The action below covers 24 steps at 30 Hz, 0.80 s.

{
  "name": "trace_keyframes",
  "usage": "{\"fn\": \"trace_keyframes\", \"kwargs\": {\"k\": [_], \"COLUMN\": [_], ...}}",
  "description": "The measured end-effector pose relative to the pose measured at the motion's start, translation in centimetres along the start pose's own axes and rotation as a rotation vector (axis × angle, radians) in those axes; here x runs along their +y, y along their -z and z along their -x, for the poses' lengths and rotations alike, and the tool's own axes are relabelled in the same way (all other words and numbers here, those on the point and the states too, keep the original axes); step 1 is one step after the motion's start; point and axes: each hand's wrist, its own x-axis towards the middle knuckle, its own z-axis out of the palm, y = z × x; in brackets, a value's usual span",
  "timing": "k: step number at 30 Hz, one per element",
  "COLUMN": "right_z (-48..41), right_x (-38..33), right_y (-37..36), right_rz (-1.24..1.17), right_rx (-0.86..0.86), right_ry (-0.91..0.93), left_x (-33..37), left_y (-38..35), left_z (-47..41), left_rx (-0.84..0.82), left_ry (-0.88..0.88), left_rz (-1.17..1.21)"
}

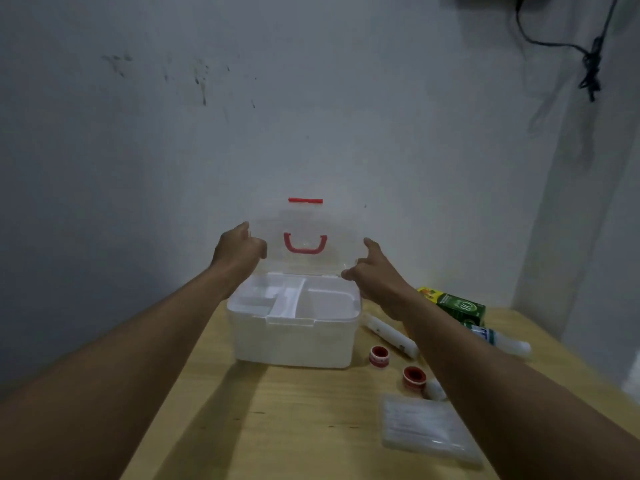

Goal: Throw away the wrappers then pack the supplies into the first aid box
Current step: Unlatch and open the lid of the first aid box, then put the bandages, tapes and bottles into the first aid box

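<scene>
White first aid box (294, 336) sits on the wooden table (277, 427), near the far edge by the grey wall (242, 116). Its clear lid (304, 237) stands upright, open, w/ a red handle (305, 244) on the lid face and a red latch (305, 200) at the top edge. Inside, a white divided tray (294, 299) fills the top of the box; compartments look bare, tho the view is blurry.

Left hand (239, 251) grips the lid's left edge, fingers wrapped round it. Right hand (375, 275) is at the lid's right edge, thumb and fingers pinching the lower corner, index finger raised along the edge.

Supplies lie on the table to the right of the box, apart from it: white tube (389, 334) just beside the box, two red-and-white tape rolls (379, 356) (414, 377) nearer the camera, a clear flat pack of white sticks (426, 427) nearest, prob. cotton swabs. Farther right, partly behind the right forearm: green carton (462, 306), a yellow pack (428, 292) touching it, and a white bottle (502, 341) lying on its side. Black cables (588, 64) hang on the wall, upper right.
</scene>
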Motion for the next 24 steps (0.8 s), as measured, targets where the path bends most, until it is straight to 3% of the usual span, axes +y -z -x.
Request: {"fn": "trace_keyframes", "kwargs": {"k": [12,16,20,24], "right_z": [-2.3,-1.8,-1.0,-0.4], "right_x": [0.9,0.7,1.0,3.2], "right_y": [0.2,1.5,5.2,9.8], "right_rz": [0.042,0.099,0.335,0.618], "right_rx": [0.005,0.043,0.118,0.15], "right_ry": [-0.054,-0.008,0.04,-0.061], "left_x": [-1.3,-2.3,-4.6,-6.2], "left_y": [-0.3,-0.9,-1.5,-2.3], "left_z": [-1.5,0.8,4.6,6.5], "left_rx": [-0.014,0.024,-0.066,-0.065], "left_ry": [0.057,-0.135,-0.322,-0.476], "left_rz": [-0.04,-0.338,-0.673,-0.917]}}
